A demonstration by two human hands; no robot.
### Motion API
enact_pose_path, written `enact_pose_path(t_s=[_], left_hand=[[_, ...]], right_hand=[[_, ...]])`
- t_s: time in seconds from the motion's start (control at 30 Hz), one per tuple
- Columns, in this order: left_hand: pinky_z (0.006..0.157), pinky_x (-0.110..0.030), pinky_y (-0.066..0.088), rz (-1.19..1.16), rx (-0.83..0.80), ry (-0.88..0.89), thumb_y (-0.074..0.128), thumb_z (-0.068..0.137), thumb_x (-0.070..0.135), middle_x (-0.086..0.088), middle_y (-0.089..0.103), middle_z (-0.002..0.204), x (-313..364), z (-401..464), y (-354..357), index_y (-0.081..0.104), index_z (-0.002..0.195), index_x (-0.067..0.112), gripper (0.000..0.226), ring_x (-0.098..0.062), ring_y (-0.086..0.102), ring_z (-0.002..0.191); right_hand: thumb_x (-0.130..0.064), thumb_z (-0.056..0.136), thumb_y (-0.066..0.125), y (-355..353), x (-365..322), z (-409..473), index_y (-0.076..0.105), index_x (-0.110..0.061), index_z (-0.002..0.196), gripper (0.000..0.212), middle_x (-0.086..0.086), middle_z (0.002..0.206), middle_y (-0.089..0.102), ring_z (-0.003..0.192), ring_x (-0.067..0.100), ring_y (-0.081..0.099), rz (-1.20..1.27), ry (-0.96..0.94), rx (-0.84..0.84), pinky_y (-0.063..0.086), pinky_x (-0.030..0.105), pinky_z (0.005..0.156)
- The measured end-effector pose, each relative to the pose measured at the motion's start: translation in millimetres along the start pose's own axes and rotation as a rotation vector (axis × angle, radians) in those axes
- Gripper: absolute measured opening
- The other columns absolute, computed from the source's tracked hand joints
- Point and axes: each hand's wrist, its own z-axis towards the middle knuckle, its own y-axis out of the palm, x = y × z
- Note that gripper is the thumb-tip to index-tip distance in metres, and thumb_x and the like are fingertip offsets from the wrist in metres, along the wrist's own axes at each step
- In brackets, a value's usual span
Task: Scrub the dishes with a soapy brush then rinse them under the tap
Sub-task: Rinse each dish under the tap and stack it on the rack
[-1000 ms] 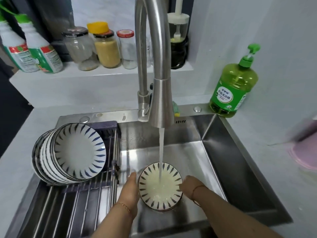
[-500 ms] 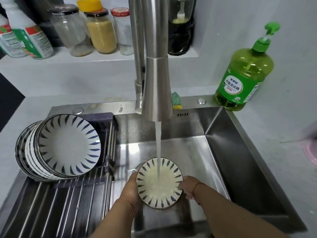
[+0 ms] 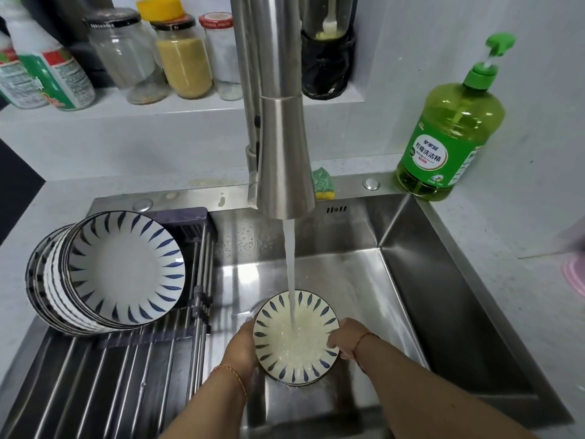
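Observation:
A white bowl with blue leaf marks (image 3: pixel 275 324) sits low in the steel sink (image 3: pixel 443 296), under the running tap (image 3: pixel 281 147). The water stream falls into its middle and foamy water fills it. My left hand (image 3: pixel 242 346) grips the bowl's left rim. On the right rim, my right hand (image 3: pixel 345 339) holds it with the thumb over the edge. A stack of several matching bowls (image 3: pixel 104 274) leans on the drying rack (image 3: pixel 120 359) at the left. No brush is in view.
A green dish-soap pump bottle (image 3: pixel 449 131) stands at the sink's back right corner. A yellow-green sponge (image 3: pixel 323 185) lies behind the tap. Jars (image 3: pixel 183 55) and spray bottles (image 3: pixel 44 71) line the back ledge. A pink object (image 3: pixel 574 274) sits at the right edge.
The view has shifted closer and slightly down. Both hands keep hold of the bowl under the stream; the bowl has hardly moved.

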Motion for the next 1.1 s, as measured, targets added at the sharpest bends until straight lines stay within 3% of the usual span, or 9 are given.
enact_pose_path(t_s=[0.1,0.2,0.3,0.4,0.5,0.63,0.77,0.87,1.1], left_hand=[[0.034,-0.021,0.043,0.038,-0.018,-0.001,0.034,0.104,0.027,-0.004,0.047,0.073,-0.3,-1.1,-1.6,0.052,0.085,0.007,0.033,-0.022,0.046,0.065],[0.02,-0.016,0.03,0.053,-0.031,-0.014,0.036,0.103,0.028,-0.011,0.053,0.073,-1.9,0.7,-3.0,0.049,0.075,0.004,0.04,-0.022,0.048,0.066],[0.032,-0.023,0.044,0.035,-0.044,-0.091,0.038,0.101,0.032,-0.012,0.057,0.075,-1.0,4.0,-7.0,0.052,0.079,0.002,0.04,-0.023,0.051,0.067],[0.062,-0.035,0.048,0.016,-0.018,-0.146,0.043,0.098,0.04,-0.014,0.06,0.082,-4.2,15.8,-14.3,0.057,0.086,0.0,0.043,-0.026,0.054,0.075],[0.074,-0.044,0.051,0.005,0.005,-0.162,0.046,0.096,0.044,-0.015,0.062,0.088,-8.7,25.4,-17.7,0.06,0.093,0.0,0.047,-0.027,0.056,0.081],[0.077,-0.043,0.052,-0.011,-0.02,-0.145,0.051,0.096,0.03,-0.013,0.062,0.082,-10.4,30.0,-18.6,0.061,0.091,0.003,0.029,-0.025,0.056,0.075],[0.071,-0.039,0.053,-0.008,-0.067,-0.09,0.052,0.096,0.02,-0.012,0.063,0.084,-9.1,24.9,-18.7,0.063,0.091,0.007,0.017,-0.026,0.058,0.076],[0.059,-0.037,0.056,-0.029,-0.14,-0.066,0.05,0.099,0.028,-0.013,0.067,0.09,-6.8,18.3,-19.7,0.061,0.103,0.012,0.02,-0.028,0.064,0.076],[0.069,-0.045,0.057,-0.105,-0.299,0.005,0.044,0.1,0.032,-0.007,0.076,0.094,-7.0,0.9,-28.0,0.057,0.113,0.029,0.019,-0.031,0.07,0.082]], right_hand=[[-0.01,0.076,0.06,2.1,3.4,1.7,0.061,0.0,0.112,0.037,0.012,0.106,0.062,0.089,0.023,0.059,-0.013,-0.029,0.067,0.045,0.022,0.069],[-0.009,0.073,0.058,-0.6,5.1,1.7,0.06,0.003,0.112,0.041,0.016,0.108,0.065,0.092,0.028,0.064,0.009,-0.064,0.1,0.052,0.026,0.073],[-0.001,0.084,0.054,-1.3,4.3,-1.8,0.05,-0.001,0.117,0.033,0.015,0.098,0.056,0.07,0.023,0.055,0.087,-0.031,0.075,0.05,0.03,0.059],[-0.004,0.093,0.04,2.9,4.7,-3.9,0.044,-0.011,0.101,0.011,0.01,0.103,0.052,0.088,0.026,0.055,0.314,0.012,0.097,0.058,0.044,0.069],[0.001,0.084,0.045,1.6,5.5,-3.1,0.043,-0.013,0.106,0.026,0.008,0.099,0.052,0.105,0.034,0.056,0.296,-0.087,0.154,0.051,0.049,0.089],[0.009,0.081,0.044,-13.6,2.4,-15.9,0.047,-0.011,0.103,0.03,0.012,0.101,0.055,0.092,0.027,0.055,0.312,-0.193,0.242,0.051,0.034,0.081],[0.014,0.075,0.043,-29.6,-6.4,-29.0,0.052,-0.009,0.098,0.034,0.016,0.094,0.06,0.088,0.032,0.059,0.386,-0.211,0.237,0.054,0.048,0.081],[0.019,0.073,0.045,-44.3,-13.0,-45.6,0.053,-0.011,0.093,0.036,0.014,0.089,0.059,0.084,0.034,0.059,0.448,-0.242,0.18,0.055,0.054,0.076],[0.023,0.077,0.044,-60.3,-17.5,-85.5,0.054,-0.006,0.105,0.041,0.017,0.096,0.063,0.076,0.028,0.06,0.57,-0.34,0.039,0.056,0.031,0.05]])
